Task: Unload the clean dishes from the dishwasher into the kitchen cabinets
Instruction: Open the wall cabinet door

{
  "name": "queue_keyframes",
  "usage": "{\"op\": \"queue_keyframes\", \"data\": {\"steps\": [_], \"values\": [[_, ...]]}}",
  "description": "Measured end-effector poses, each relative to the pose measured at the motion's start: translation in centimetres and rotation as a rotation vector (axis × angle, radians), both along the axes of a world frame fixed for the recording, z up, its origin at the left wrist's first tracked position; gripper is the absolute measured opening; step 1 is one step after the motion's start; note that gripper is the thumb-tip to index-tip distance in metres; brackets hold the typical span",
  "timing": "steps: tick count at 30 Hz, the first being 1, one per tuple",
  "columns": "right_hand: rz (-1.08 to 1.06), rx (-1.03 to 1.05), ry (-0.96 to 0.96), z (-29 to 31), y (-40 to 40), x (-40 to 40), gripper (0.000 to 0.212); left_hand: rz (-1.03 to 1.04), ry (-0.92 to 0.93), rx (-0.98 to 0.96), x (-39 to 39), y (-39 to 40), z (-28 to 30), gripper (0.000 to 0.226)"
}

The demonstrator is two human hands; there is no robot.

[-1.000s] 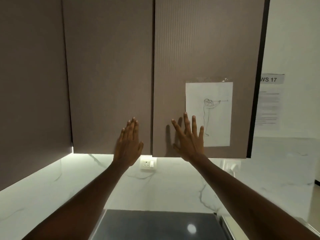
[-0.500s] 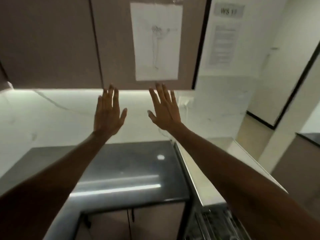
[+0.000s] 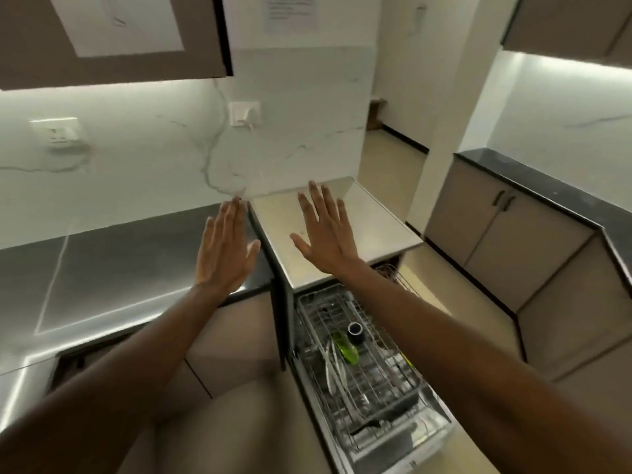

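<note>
The dishwasher rack (image 3: pixel 371 381) is pulled out at the lower middle right. In it I see a black cup (image 3: pixel 355 332), a green item (image 3: pixel 346 350) and white plates (image 3: pixel 331 366) on edge. The brown upper cabinet (image 3: pixel 113 68) with a taped paper sheet hangs at the top left, its doors closed. My left hand (image 3: pixel 224 251) is raised over the dark counter edge, fingers straight and together, holding nothing. My right hand (image 3: pixel 325 230) is raised with fingers spread above the pale steel dishwasher top (image 3: pixel 383 230), also holding nothing.
A dark glossy counter (image 3: pixel 102 268) runs along the left under a white marble backsplash with wall sockets (image 3: pixel 244 112). Base cabinets with a black top (image 3: pixel 533 186) stand at the right. A doorway and beige floor lie beyond the dishwasher.
The view has swung down and right from the closed upper cabinet doors to the counter and the pulled-out dishwasher rack. Both hands came off the doors and lowered, staying flat.
</note>
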State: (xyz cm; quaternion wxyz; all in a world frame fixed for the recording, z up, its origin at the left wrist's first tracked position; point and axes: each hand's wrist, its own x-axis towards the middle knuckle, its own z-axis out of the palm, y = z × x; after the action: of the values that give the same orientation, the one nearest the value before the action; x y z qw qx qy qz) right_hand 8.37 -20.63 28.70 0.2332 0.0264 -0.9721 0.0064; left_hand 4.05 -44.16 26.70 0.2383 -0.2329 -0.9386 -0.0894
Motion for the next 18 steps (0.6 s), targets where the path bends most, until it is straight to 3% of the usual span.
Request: {"op": "queue_keyframes", "data": {"steps": [10, 18], "values": [[-0.203, -0.018, -0.086, -2.2, 12.8, 11.9, 0.085, -0.184, -0.092, -0.043, 6.6, 10.5, -3.4, 0.088], [-0.249, 0.008, -0.082, -0.5, 16.4, 13.7, 0.084, -0.175, -0.111, -0.047, 7.3, 12.2, -1.9, 0.088]]}}
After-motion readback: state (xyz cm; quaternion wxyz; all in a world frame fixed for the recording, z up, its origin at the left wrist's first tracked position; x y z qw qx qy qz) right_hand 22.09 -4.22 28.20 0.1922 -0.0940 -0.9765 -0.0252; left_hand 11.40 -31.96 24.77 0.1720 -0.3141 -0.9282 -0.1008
